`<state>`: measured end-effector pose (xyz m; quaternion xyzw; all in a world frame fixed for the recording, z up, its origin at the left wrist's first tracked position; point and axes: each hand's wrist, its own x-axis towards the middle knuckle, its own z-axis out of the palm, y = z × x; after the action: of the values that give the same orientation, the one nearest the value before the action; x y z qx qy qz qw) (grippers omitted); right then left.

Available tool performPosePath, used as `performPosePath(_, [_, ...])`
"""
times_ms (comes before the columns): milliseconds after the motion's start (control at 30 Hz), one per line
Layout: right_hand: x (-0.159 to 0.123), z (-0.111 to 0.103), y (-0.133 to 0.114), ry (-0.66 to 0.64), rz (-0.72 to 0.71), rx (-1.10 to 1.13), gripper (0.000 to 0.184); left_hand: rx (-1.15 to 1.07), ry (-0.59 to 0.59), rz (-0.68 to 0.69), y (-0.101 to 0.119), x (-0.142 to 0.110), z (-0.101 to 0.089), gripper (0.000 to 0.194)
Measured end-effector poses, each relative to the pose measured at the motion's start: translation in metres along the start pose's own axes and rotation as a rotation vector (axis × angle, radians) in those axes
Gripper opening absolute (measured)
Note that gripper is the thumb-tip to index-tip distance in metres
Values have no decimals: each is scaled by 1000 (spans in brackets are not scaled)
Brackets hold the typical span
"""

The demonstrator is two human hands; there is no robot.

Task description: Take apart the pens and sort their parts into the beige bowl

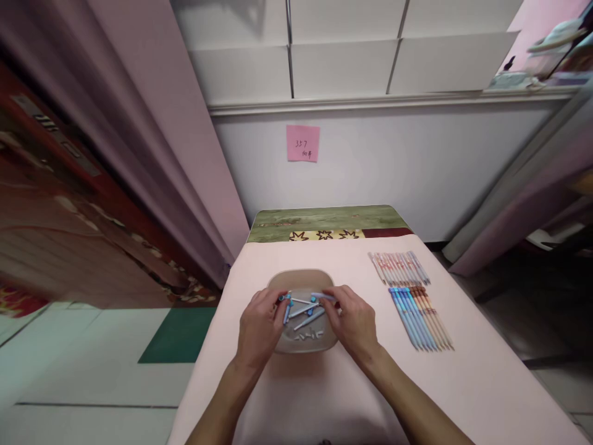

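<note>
Both hands are over a pale plastic basin point(296, 279) on the pink-covered table. My left hand point(260, 326) is closed at its left side, with thumb and fingers pinching a small blue pen part point(283, 298). At the right side, my right hand point(356, 318) is closed on a light blue pen barrel point(319, 295), partly hidden by the fingers. Inside the basin lie several loose blue and white pen parts point(303, 311), with small white pieces point(309, 335) near its front.
To the right lie two rows of pens: pale patterned pens point(399, 269) at the back, and blue and brown-topped pens point(419, 318) in front. A green patterned cloth point(324, 217) shows at the table's far edge. A pink note point(302, 143) is on the wall behind.
</note>
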<state>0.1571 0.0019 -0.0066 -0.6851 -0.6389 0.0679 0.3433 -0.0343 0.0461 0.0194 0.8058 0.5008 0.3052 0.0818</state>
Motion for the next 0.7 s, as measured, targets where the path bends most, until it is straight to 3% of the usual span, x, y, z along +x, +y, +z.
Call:
performPosePath(67, [-1,1,0,-22,-5,-9,17,-18,27,-6,1,0,1,18])
performPosePath(300, [-5,10,7,-200,-22,-76,17,-30,-63,-74,-3,2,9,17])
performPosePath(500, [-4,4,5,-187,2,-86,18,-50,-98,-107,-6,2,15,21])
performPosePath(600, [-3,-8,27,-114,96,-127,21,28,-180,-118,-14,-3,20,30])
performPosePath(700, [-7,-24,71,-113,335,-317,24,19,-186,-137,-22,-8,23,32])
